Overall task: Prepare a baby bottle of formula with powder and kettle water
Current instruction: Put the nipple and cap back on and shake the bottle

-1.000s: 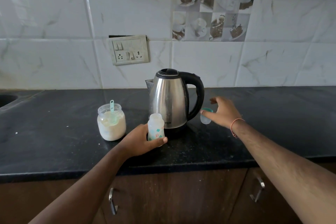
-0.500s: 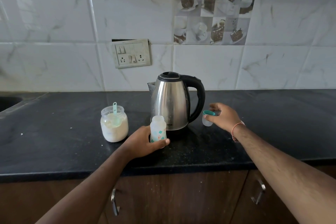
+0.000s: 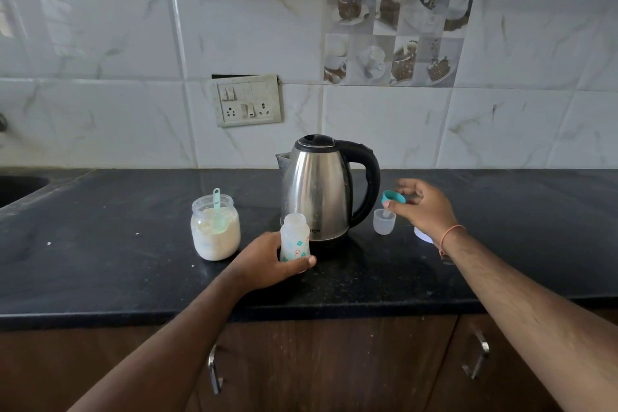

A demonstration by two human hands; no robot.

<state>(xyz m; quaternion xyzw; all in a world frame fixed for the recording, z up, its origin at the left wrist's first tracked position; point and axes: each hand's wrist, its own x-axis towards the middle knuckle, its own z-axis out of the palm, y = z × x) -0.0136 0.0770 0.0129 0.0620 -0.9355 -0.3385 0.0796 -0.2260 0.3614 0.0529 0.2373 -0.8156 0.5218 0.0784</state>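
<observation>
The black counter (image 3: 100,264) runs across the whole middle of the frame, with a white tiled wall behind it and brown cupboard doors below. In the centre stands the steel kettle (image 3: 317,187), upright, its black handle turned to the right side of the frame and its spout to the left. Left of the kettle is an open jar of powder (image 3: 215,231), with a green scoop (image 3: 216,207) standing in the powder.

The baby bottle (image 3: 295,237) stands upright just in front of the kettle, at centre frame, with its long axis vertical and its mouth open, no top on it. The left hand (image 3: 267,261) grasps it low around the body, fingers curled round it, so it is held steady on the counter.

Right of the kettle, the right hand (image 3: 421,207) pinches the teal ring of the bottle top (image 3: 394,196) just above a small clear cap (image 3: 384,221) that stands on the counter; whether the two touch I cannot tell.

I judge that the filling is not yet begun. The jar is to the left of the bottle and near the busy left hand, while the kettle handle points toward the right hand, which is the nearer one for lifting it once the ring is put down.
</observation>
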